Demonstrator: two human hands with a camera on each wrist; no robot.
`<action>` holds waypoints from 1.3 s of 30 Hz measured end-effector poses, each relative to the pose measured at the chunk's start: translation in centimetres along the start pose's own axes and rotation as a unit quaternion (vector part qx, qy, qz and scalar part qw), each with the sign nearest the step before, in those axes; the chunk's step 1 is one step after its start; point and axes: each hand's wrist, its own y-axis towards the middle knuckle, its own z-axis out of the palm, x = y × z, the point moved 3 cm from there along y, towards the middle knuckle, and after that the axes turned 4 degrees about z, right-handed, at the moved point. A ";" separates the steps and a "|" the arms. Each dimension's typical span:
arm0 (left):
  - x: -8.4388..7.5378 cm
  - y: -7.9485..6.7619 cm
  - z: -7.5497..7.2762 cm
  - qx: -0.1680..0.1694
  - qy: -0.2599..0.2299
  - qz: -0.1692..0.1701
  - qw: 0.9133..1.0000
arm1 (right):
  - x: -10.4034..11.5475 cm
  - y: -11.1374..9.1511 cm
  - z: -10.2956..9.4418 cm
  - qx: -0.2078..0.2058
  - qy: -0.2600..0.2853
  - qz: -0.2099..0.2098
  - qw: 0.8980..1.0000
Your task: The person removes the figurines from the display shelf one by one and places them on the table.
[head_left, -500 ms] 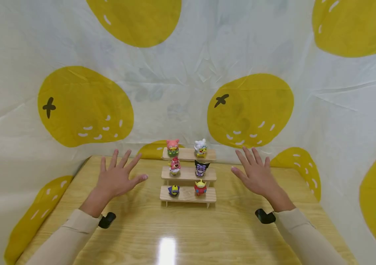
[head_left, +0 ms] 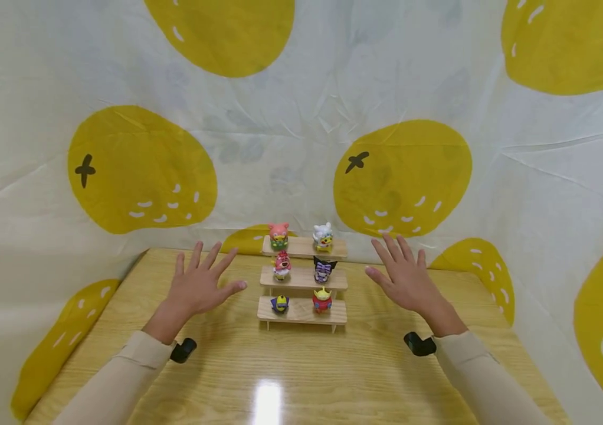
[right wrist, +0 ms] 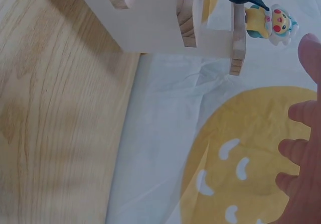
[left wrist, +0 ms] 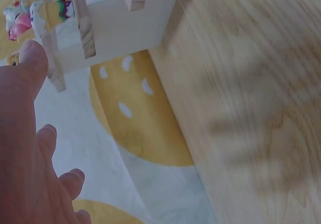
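Observation:
A three-step wooden display stand [head_left: 301, 277] holds small figurines, two on each step. On the top step are a pink-hooded figurine [head_left: 278, 235] and a white-hooded one [head_left: 323, 237]. The middle step bears a red and white figurine [head_left: 282, 267] and a purple one with black ears [head_left: 324, 270]. Below them are a yellow and blue figurine [head_left: 280, 304] and a red one with a yellow head [head_left: 322, 300]. My left hand [head_left: 200, 286] hovers left of the stand, fingers spread, holding nothing. On the other side my right hand [head_left: 405, 277] is likewise spread and empty.
The stand is on a wooden table [head_left: 301, 366] near its back edge. A white cloth [head_left: 280, 118] with large yellow fruit prints hangs behind and along both sides. Each wrist carries a small black camera [head_left: 183, 350].
Both hands have drifted slightly inward toward the stand, the left one more. The figurines keep their places on the steps, and the view has shifted a little.

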 end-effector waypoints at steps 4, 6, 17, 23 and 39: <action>-0.1 -0.1 0.4 0.001 -0.002 0.001 1.000 | 0.5 0.2 0.2 0.003 0.005 -0.006 1.000; -0.3 0.0 0.6 0.004 -0.002 0.002 1.000 | 0.8 0.4 0.2 0.005 0.008 -0.008 1.000; -1.5 0.5 0.8 0.005 -0.007 0.013 1.000 | 1.7 1.4 0.2 0.009 0.018 -0.024 1.000; -2.0 0.7 1.2 0.002 -0.015 0.021 1.000 | 2.1 1.8 0.4 0.017 0.019 -0.026 0.999; -3.1 1.9 1.8 -0.003 -0.029 0.033 0.999 | 3.4 3.7 0.5 0.022 0.031 -0.033 0.999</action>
